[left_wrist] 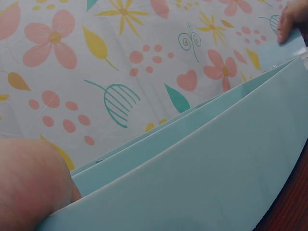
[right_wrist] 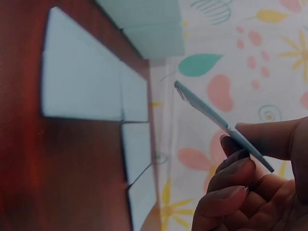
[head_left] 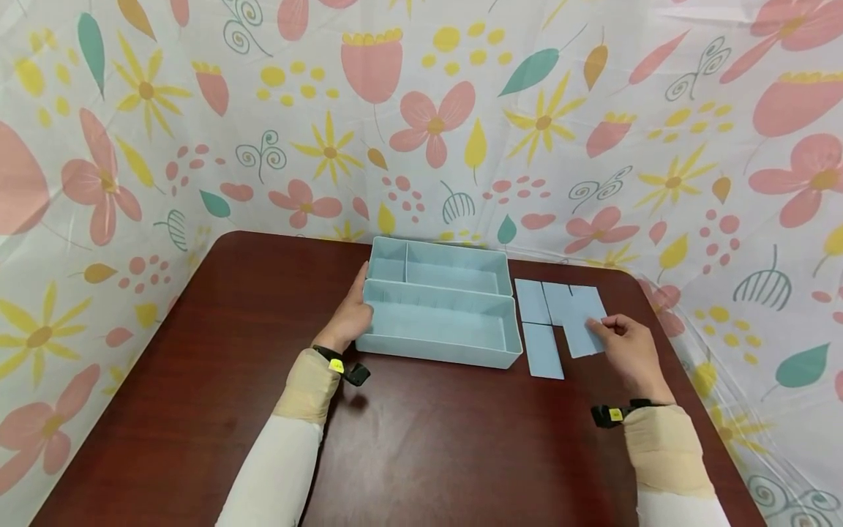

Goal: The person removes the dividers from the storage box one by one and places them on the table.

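The left hand [head_left: 351,316] rests flat on the blue tray [head_left: 440,342] (fingers partly hidden). The right hand [head_left: 630,350] pinches a thin blue card [head_left: 585,322] — edge-on in the wrist view.

A dark reddish-brown desk [head_left: 197,410] with rounded far corners is filling the lower part of the head view, its polished top catching soft, even light. A white cloth backdrop [head_left: 421,132] is hanging behind and around it, printed with pink flowers, yellow starbursts and teal leaves, and is draping down past both sides of the desk.
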`<action>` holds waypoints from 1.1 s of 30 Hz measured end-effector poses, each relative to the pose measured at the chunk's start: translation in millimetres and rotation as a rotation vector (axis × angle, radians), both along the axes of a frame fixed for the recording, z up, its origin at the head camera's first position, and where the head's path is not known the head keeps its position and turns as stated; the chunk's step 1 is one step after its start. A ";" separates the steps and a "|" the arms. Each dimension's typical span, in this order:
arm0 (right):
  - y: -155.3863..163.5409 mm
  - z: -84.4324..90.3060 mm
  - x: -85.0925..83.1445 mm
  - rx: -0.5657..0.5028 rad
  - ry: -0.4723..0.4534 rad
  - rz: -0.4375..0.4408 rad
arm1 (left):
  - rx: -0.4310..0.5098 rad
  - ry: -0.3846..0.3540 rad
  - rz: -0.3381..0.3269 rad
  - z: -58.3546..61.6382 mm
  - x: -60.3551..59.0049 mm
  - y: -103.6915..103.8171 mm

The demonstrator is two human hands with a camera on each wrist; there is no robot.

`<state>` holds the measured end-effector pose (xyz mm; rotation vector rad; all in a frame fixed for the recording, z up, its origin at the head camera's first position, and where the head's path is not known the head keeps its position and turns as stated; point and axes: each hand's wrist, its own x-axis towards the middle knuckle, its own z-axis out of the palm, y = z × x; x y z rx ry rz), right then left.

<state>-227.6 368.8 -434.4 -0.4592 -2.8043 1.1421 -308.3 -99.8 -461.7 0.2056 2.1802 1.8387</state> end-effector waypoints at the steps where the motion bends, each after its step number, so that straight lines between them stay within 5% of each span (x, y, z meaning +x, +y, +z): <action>1: 1.2 -2.8 0.9 0.002 -0.008 -0.007 | 0.001 0.002 -0.001 0.1 -0.5 -0.1; 17: 9.0 -41.2 10.0 -0.055 -0.119 -0.041 | -0.005 -0.004 0.007 -0.7 -3.1 -0.4; 33: 10.2 -55.0 5.7 -0.092 -0.130 -0.050 | -0.022 0.001 0.001 -0.5 -2.6 0.0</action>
